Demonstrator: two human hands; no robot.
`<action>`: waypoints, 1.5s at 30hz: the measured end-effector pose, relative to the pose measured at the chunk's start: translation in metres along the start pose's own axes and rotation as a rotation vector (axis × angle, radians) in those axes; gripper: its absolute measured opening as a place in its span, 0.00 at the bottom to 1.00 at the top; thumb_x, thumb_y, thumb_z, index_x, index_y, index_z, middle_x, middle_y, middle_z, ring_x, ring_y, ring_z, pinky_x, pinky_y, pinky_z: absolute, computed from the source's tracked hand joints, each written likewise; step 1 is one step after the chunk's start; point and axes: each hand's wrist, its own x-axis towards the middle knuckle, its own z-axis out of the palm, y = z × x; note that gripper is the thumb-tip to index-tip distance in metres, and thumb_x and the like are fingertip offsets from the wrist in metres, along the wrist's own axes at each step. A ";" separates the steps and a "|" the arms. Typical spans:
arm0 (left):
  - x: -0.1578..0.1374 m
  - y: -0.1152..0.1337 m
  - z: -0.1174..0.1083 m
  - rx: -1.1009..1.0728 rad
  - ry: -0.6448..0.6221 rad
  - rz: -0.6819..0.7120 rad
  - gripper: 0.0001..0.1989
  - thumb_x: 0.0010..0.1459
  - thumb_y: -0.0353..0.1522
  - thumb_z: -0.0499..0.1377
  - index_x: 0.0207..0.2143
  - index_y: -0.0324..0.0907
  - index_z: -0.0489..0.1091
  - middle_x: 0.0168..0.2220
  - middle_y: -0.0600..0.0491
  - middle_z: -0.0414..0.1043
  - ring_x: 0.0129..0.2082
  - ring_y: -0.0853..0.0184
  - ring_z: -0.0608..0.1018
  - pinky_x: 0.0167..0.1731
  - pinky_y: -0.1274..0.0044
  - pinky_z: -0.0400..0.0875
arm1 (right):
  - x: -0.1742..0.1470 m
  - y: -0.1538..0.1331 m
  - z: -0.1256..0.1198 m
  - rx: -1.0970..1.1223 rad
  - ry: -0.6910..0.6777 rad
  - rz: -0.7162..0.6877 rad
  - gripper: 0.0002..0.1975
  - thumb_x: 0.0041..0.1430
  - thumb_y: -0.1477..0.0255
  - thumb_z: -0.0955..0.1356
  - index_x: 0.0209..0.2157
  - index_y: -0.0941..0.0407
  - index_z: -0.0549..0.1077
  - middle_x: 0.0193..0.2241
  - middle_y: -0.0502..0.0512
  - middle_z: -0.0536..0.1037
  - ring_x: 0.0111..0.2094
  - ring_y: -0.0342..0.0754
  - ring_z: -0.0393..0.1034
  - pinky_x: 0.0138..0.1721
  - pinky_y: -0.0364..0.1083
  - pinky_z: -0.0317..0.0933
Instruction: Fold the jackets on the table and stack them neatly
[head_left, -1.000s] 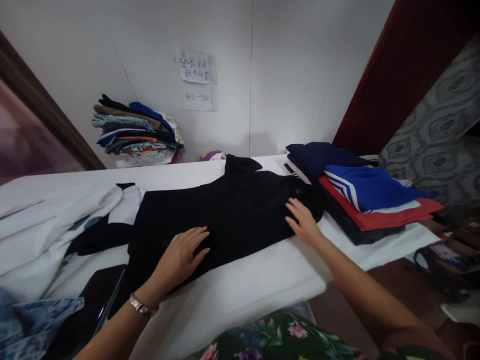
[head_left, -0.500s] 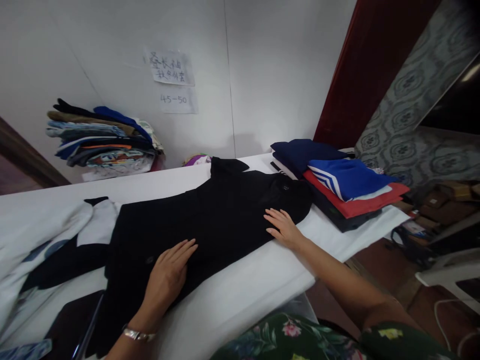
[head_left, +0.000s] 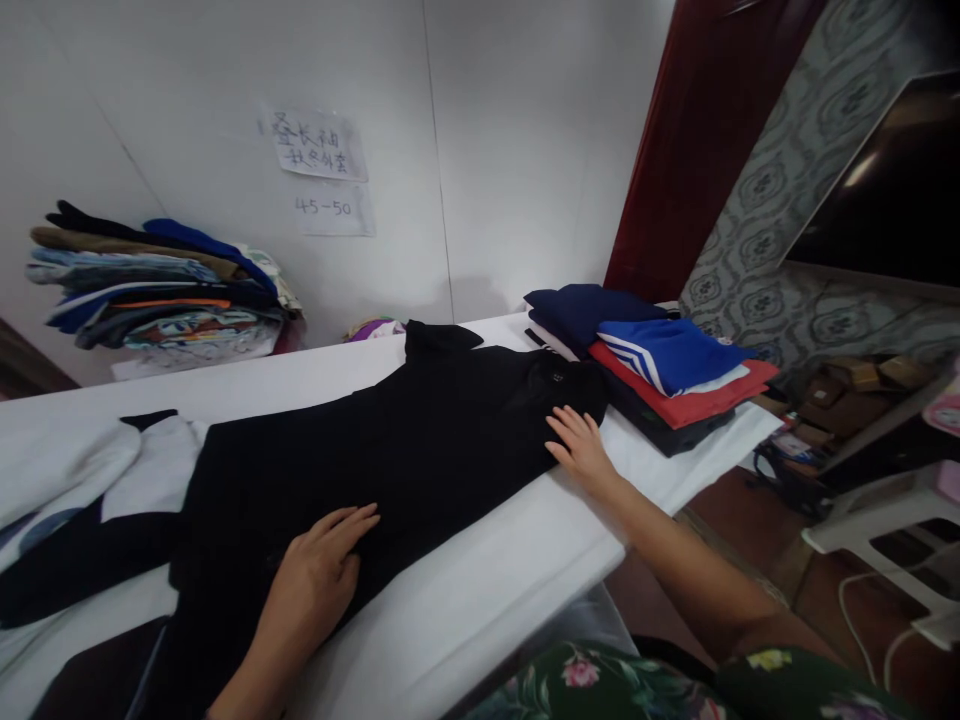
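A black T-shirt (head_left: 420, 420) lies spread across the white-covered table (head_left: 480, 600). Its short sleeve (head_left: 442, 340) points to the back, and its neck end, with a small label mark, is at the right beside a clothes stack. My left hand (head_left: 319, 575) rests flat on the lower body of the shirt, fingers stretched out together. Near the shirt's shoulder, on its front edge, my right hand (head_left: 583, 455) lies with its fingers spread. Neither hand grips the cloth.
Folded clothes (head_left: 667, 355) in blue, red and black are stacked at the right end. A tall clothes pile (head_left: 165, 285) stands back left. White and black garments (head_left: 112, 500) lie loose on the left. Handwritten paper notes (head_left: 322, 145) hang on the wall. A plastic stool (head_left: 892, 540) stands right.
The view has turned a little to the right. My right hand has slid along the shirt's edge towards the neck end. My left hand still lies on the shirt's lower part.
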 end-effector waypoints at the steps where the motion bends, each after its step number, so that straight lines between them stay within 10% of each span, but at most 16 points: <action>1: 0.000 0.000 0.000 0.002 0.005 0.000 0.24 0.52 0.28 0.50 0.48 0.49 0.78 0.52 0.56 0.78 0.54 0.56 0.77 0.48 0.62 0.76 | -0.005 0.010 0.000 0.007 0.068 0.064 0.25 0.68 0.59 0.60 0.62 0.53 0.67 0.66 0.62 0.62 0.69 0.60 0.49 0.66 0.68 0.42; 8: 0.002 0.004 -0.004 0.022 0.025 -0.012 0.23 0.56 0.29 0.48 0.48 0.48 0.77 0.51 0.54 0.79 0.52 0.56 0.78 0.44 0.62 0.77 | -0.010 0.074 0.002 0.228 0.196 0.397 0.32 0.64 0.60 0.62 0.67 0.56 0.58 0.68 0.68 0.56 0.68 0.60 0.53 0.61 0.63 0.57; 16: 0.001 0.014 -0.008 0.050 -0.001 -0.043 0.23 0.55 0.27 0.48 0.46 0.47 0.79 0.51 0.53 0.79 0.51 0.57 0.78 0.44 0.64 0.77 | 0.039 0.059 -0.003 -0.117 -0.150 0.270 0.26 0.69 0.64 0.57 0.65 0.56 0.63 0.70 0.63 0.51 0.71 0.60 0.43 0.64 0.69 0.47; 23: -0.002 0.025 -0.014 -0.093 0.022 -0.134 0.23 0.49 0.25 0.52 0.43 0.47 0.79 0.49 0.55 0.80 0.52 0.59 0.77 0.50 0.64 0.76 | 0.030 0.046 0.001 -0.150 0.002 0.287 0.24 0.69 0.63 0.56 0.59 0.55 0.71 0.68 0.64 0.58 0.69 0.63 0.49 0.63 0.71 0.48; 27: -0.003 0.030 -0.023 -0.198 0.000 -0.161 0.17 0.53 0.31 0.57 0.44 0.46 0.79 0.50 0.52 0.79 0.53 0.58 0.76 0.52 0.63 0.75 | 0.041 0.004 -0.006 -0.019 0.088 0.064 0.25 0.69 0.58 0.56 0.60 0.51 0.69 0.68 0.60 0.58 0.70 0.61 0.46 0.64 0.71 0.44; 35: -0.004 0.032 -0.027 -0.290 0.111 -0.236 0.16 0.66 0.39 0.52 0.40 0.45 0.79 0.42 0.52 0.81 0.45 0.64 0.79 0.49 0.70 0.75 | 0.052 -0.047 0.025 0.033 -0.337 -0.129 0.26 0.67 0.54 0.59 0.62 0.48 0.68 0.64 0.58 0.67 0.66 0.59 0.57 0.63 0.66 0.52; 45: -0.009 0.015 -0.030 -0.008 0.117 -0.595 0.19 0.66 0.37 0.53 0.53 0.40 0.73 0.55 0.44 0.75 0.55 0.58 0.75 0.56 0.66 0.67 | 0.043 -0.027 0.040 0.054 -0.232 -0.131 0.30 0.64 0.50 0.56 0.60 0.47 0.70 0.61 0.57 0.71 0.64 0.59 0.61 0.62 0.63 0.57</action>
